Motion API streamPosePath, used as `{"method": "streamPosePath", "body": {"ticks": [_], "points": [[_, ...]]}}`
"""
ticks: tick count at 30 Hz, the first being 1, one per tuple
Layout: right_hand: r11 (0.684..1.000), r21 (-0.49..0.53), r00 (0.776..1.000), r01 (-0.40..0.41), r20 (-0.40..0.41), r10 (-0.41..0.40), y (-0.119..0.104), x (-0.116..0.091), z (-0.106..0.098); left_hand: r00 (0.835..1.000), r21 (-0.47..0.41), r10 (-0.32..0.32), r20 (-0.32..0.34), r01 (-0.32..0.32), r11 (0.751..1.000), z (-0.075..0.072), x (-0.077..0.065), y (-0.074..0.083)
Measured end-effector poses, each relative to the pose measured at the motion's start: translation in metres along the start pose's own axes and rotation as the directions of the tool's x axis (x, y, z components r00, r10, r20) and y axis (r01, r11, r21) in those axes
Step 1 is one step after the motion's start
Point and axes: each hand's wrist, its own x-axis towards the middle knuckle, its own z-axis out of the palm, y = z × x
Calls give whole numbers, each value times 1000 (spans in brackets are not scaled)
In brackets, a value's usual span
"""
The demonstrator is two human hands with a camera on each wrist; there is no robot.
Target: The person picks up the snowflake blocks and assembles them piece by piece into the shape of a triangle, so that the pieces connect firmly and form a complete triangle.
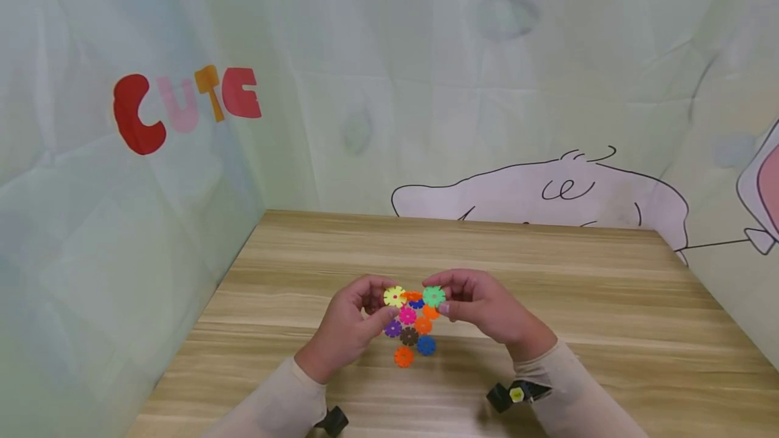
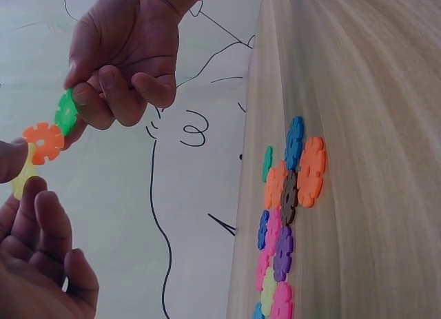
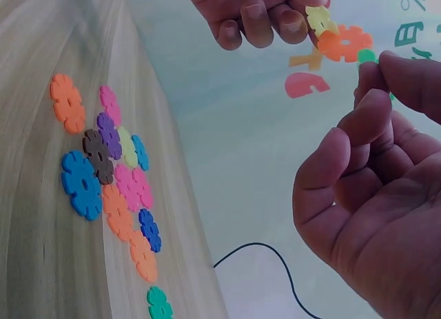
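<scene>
Snowflake-disc chain (image 1: pixel 416 295), yellow to orange to green: in the head view it's held above the worktop (image 1: pixel 292 255) and the other discs (image 1: pixel 409 336), with the left hand (image 1: pixel 348 320) pinching the yellow disc (image 1: pixel 394 297) and the right hand (image 1: pixel 489 303) pinching the green disc (image 1: pixel 434 297). From the left wrist, the orange faces me while both ends look nearly edge-on — I'd line the slots up crosswise before pressing. From the right wrist, I can't tell how deeply the joints are seated; steady, even pressure — no twisting — should suit them.
</scene>
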Motion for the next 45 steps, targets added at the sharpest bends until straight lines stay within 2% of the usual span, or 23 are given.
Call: {"method": "streamPosePath", "body": {"ticks": [5, 16, 32, 45], "points": [[1000, 8, 1000, 11, 17, -11, -1, 0, 0, 1000, 2, 1, -3, -1, 1000, 0, 0, 0], [1000, 21, 1000, 1, -22, -1, -3, -1, 5, 998, -8, 52, -16, -53, 999, 0, -1, -1], [1000, 13, 1000, -9, -25, 9, -2, -1, 3, 999, 11, 37, -9, -37, 999, 2, 1, -2], [1000, 17, 1000, -3, -12, 3, -4, -1, 7, 998, 17, 60, -15, -60, 998, 3, -1, 0]]}}
